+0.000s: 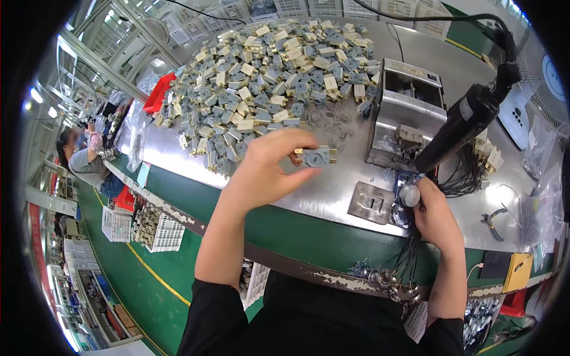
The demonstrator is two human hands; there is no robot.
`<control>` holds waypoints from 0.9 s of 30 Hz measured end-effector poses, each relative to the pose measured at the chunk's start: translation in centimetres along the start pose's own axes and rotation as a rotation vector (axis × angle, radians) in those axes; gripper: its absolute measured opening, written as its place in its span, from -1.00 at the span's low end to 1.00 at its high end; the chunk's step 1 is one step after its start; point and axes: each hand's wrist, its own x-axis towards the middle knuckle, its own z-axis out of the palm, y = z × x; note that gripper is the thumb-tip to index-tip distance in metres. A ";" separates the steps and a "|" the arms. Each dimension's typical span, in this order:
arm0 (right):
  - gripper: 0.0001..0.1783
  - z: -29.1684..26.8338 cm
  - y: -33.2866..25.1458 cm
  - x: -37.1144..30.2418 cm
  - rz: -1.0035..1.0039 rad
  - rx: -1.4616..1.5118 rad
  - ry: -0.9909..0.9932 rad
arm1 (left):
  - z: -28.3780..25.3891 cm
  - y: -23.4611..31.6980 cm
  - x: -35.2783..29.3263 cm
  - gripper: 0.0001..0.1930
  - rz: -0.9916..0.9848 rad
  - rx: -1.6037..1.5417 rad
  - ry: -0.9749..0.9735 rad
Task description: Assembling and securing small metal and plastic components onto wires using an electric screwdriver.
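Note:
My left hand [270,163] holds a small grey plastic part with brass prongs [314,156] between thumb and fingers, just above the metal tabletop [332,190]. Behind it lies a big heap of the same grey and cream parts [273,71]. My right hand [436,213] is closed around a small rounded silvery knob [409,194] at the table's front edge, beside a flat metal plate with slots [371,203]. A black powered tool [466,121] hangs at a slant just above my right hand.
A steel box-shaped fixture [407,110] stands right of the heap. Black wires [466,175] and several cream parts [490,154] lie at the right, with pliers [493,224] and a yellow pad [518,272] nearby. A red bin [159,92] sits at the left. Another person [83,157] works far left.

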 end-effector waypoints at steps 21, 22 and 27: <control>-0.86 -1.0 0.7 0.2 -0.127 0.116 0.081 | 12.5 0.4 -1.5 -0.71 0.229 0.057 -0.100; -0.83 -0.8 1.5 0.1 -0.112 0.092 0.073 | 12.5 0.4 -1.9 -0.71 0.231 0.057 -0.101; -0.78 -0.9 1.1 0.0 0.007 0.151 0.126 | 9.2 1.5 -1.3 -0.61 -0.198 -0.273 -0.433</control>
